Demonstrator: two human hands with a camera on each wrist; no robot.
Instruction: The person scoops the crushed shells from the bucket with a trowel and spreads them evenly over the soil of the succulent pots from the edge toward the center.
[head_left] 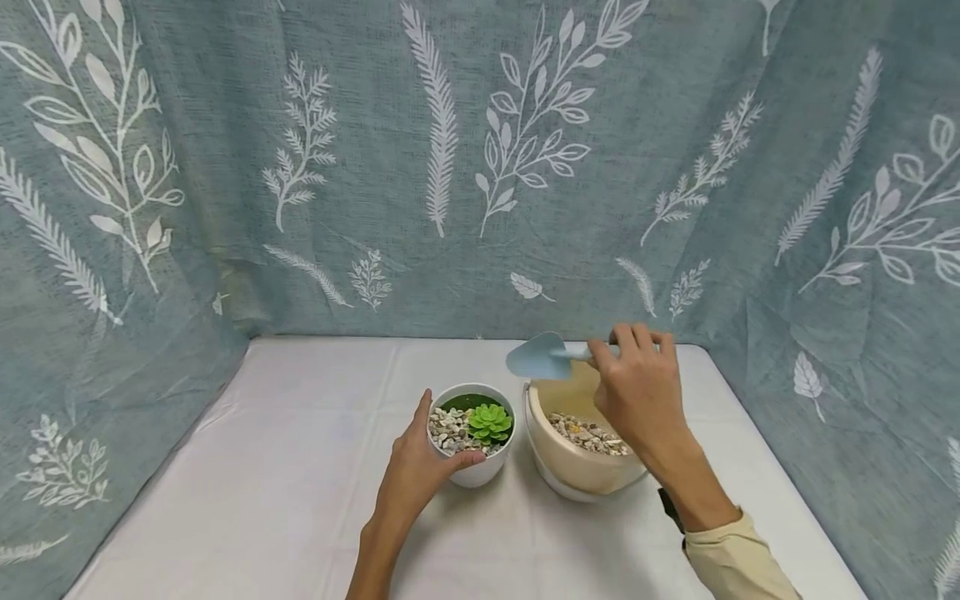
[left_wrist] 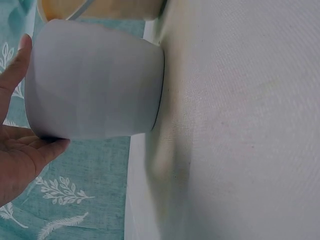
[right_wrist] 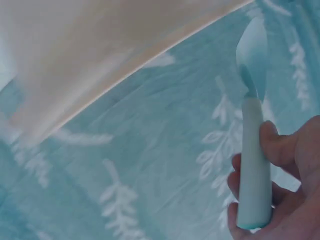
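Note:
My left hand point(head_left: 422, 467) holds a small white plant pot point(left_wrist: 95, 82) around its near left side, the thumb along the front rim. In the pot lie pale pebbles point(head_left: 450, 427) and a green succulent point(head_left: 490, 423). My right hand point(head_left: 640, 385) grips a light blue trowel point(right_wrist: 256, 160) by its handle, above a cream bucket point(head_left: 592, 471). The trowel's blade point(head_left: 540, 357) points left, over the bucket's far left rim, with no pebbles showing on it. Inside the bucket is a layer of mixed pebbles point(head_left: 587, 433).
Pot and bucket stand side by side on a white tablecloth point(head_left: 300, 467). A blue-green curtain point(head_left: 450, 167) with white leaf prints surrounds the table at the back and both sides. A thin bucket handle point(left_wrist: 80, 9) hangs beside the bucket's rim.

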